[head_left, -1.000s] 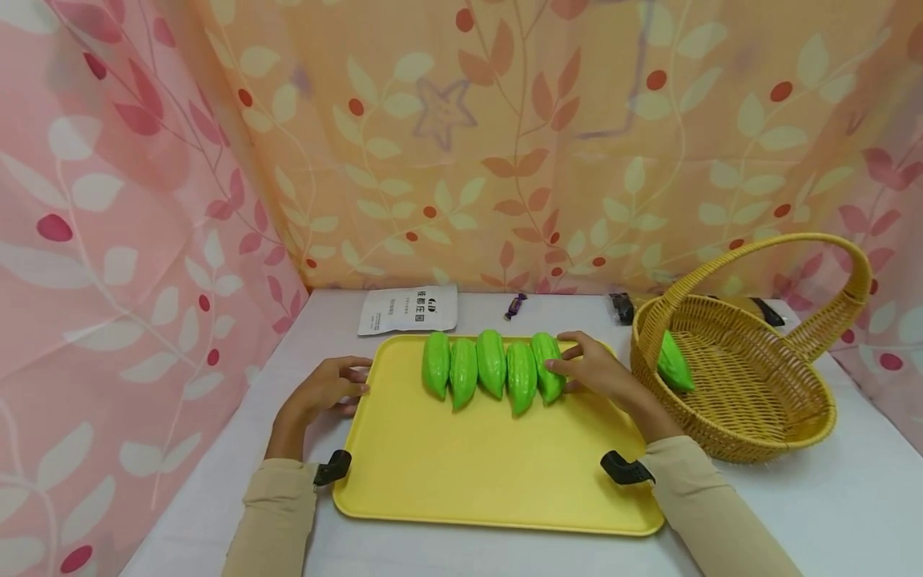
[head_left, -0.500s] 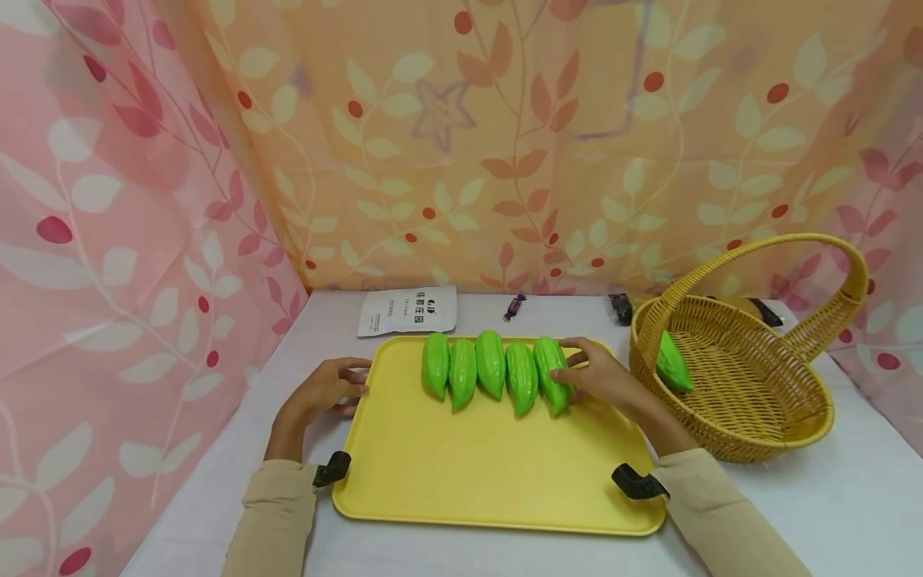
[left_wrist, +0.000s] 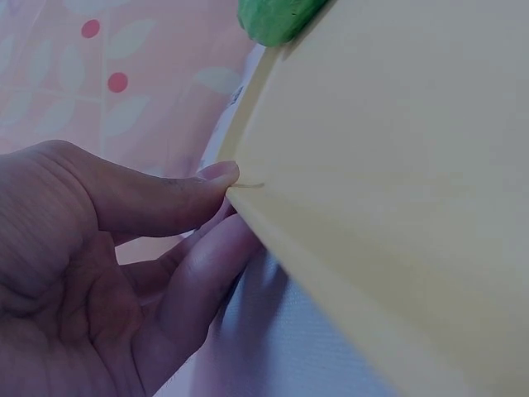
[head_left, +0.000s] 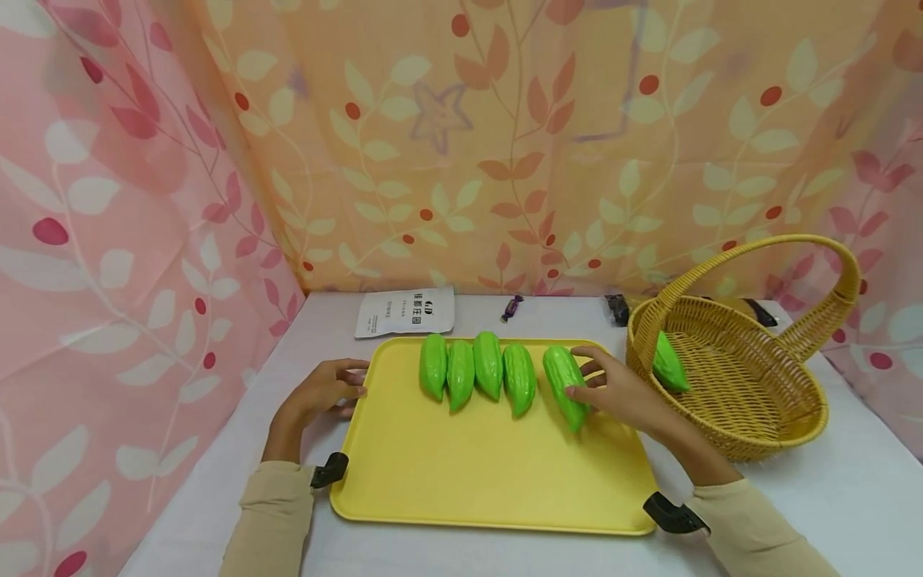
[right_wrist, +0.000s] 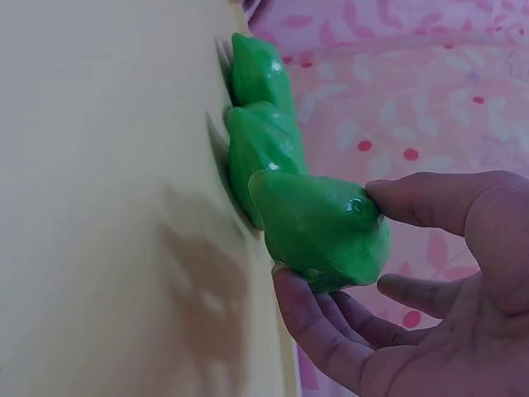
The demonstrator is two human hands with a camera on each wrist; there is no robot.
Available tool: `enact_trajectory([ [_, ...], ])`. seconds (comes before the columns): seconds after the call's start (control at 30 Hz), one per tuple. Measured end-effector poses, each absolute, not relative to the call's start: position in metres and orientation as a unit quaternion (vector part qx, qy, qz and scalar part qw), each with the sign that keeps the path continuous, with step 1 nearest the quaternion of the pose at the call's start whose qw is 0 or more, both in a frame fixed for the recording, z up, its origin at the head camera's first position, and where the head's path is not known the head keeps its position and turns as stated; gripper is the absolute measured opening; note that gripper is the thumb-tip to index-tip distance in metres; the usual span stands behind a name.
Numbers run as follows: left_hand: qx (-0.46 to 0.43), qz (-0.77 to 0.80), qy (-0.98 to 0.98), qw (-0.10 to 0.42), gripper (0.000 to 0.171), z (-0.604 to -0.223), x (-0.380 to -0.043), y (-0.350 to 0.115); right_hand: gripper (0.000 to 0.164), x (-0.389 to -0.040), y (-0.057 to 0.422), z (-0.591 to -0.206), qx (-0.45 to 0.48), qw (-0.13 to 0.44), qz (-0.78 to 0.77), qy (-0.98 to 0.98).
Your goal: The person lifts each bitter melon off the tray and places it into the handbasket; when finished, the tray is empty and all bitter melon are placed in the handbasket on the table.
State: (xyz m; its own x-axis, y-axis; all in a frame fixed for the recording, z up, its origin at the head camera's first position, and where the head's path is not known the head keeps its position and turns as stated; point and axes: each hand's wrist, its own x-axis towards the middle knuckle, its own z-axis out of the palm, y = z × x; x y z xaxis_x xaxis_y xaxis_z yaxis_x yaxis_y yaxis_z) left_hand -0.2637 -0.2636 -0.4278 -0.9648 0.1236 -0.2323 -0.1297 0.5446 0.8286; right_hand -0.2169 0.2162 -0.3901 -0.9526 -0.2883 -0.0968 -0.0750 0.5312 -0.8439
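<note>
My right hand (head_left: 623, 393) grips a bright green toy bitter melon (head_left: 562, 381) between thumb and fingers, above the right part of the yellow tray (head_left: 469, 477). In the right wrist view the held bitter melon (right_wrist: 318, 227) is tilted, and a shadow of the hand falls on the tray. Several more bitter melons (head_left: 488, 365) lie side by side along the tray's far edge, pointed ends toward me. My left hand (head_left: 324, 390) pinches the tray's left rim; in the left wrist view the thumb (left_wrist: 178, 198) is on top, with fingers beneath the edge.
A yellow wicker basket (head_left: 757, 437) with a tall handle stands right of the tray, one green bitter melon (head_left: 669, 365) inside. Behind the tray lie a white pouch (head_left: 405, 312), a purple-wrapped candy (head_left: 512, 308) and a small black packet (head_left: 618, 309). Patterned curtains border the table.
The rightmost bitter melon has come away from the row, moving right and toward me in my right hand. The left hand stays at the tray's rim.
</note>
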Motion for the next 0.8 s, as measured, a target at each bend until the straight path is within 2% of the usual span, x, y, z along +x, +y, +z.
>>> enact_trajectory([
  [0.27,-0.008,0.488,0.861,0.141,0.057,-0.430,-0.264,-0.263,0.079,-0.192,0.234,-0.376,-0.110,0.094,-0.444,0.884],
  [0.5,-0.008,0.486,0.862,0.142,0.058,-0.430,-0.265,-0.262,0.073,-0.169,0.261,-0.365,-0.125,0.061,-0.432,0.891],
  [0.8,-0.009,0.496,0.856,0.143,0.057,-0.429,-0.265,-0.265,0.071,-0.150,0.298,-0.350,-0.099,0.034,-0.426,0.899],
])
